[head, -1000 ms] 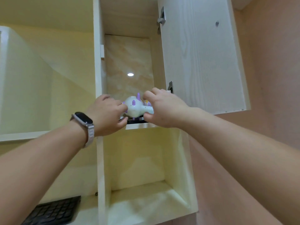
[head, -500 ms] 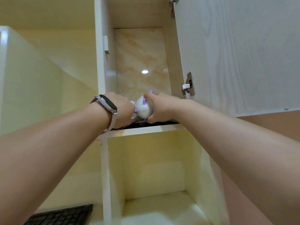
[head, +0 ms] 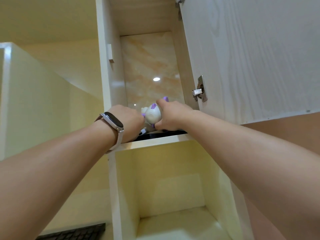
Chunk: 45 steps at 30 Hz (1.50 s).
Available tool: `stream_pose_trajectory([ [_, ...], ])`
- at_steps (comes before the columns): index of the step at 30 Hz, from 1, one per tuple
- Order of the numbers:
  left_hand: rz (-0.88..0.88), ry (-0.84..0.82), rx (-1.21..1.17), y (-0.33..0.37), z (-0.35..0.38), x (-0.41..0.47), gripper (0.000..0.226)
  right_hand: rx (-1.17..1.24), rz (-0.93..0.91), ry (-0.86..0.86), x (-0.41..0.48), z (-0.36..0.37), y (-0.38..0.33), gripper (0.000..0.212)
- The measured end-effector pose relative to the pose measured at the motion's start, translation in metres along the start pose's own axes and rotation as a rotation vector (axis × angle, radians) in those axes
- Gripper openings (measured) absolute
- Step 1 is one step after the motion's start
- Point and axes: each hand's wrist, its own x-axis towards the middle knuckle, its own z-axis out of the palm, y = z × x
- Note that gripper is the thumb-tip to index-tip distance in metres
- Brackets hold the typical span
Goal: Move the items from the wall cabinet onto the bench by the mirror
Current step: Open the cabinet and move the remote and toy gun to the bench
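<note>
Up inside the wall cabinet (head: pixel 110 70), both hands are closing around a small white toy with purple patches (head: pixel 153 114), which is sitting near the front of the upper compartment, above the front lip of the shelf board (head: pixel 155 141). The right hand (head: pixel 171 116) is wrapping it from the right, thumb over its top and fingers curling under it. The left hand (head: pixel 129 121) is pressing in from the left; its fingertips are hidden behind the knuckles, so how firmly it is gripping cannot be told. A dark flat object (head: pixel 162 134) is lying on the shelf under the toy, too hidden to identify. No brand, label or readable writing is showing anywhere; the dark face of the wristband (head: pixel 114 119) on the left wrist is blank. The cabinet door (head: pixel 251 58) is standing open to the right, its hinge (head: pixel 200 90) just beside the right forearm. The compartment is narrow, with both side walls close to the hands, while much open height is remaining above the toy. Below, an open cubby (head: pixel 173 196) is showing, and a black keyboard (head: pixel 74 232) is peeking in at the lower left.
</note>
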Motion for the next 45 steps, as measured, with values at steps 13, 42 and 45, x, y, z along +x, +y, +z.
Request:
stream_pose_trajectory([
  [13, -0.005, 0.344, -0.255, -0.005, 0.011, -0.02, 0.025, 0.548, 0.013, 0.455, -0.032, -0.011, -0.006, 0.068],
  [42, -0.409, 0.867, -0.628, 0.033, -0.008, -0.135, 0.025, 1.429, -0.105, 0.629, -0.163, -0.009, -0.02, 0.058],
  [45, -0.522, 0.91, -0.843, 0.041, -0.009, -0.149, 0.028, 1.514, -0.115, 0.607, -0.171, -0.009, -0.022, 0.052],
])
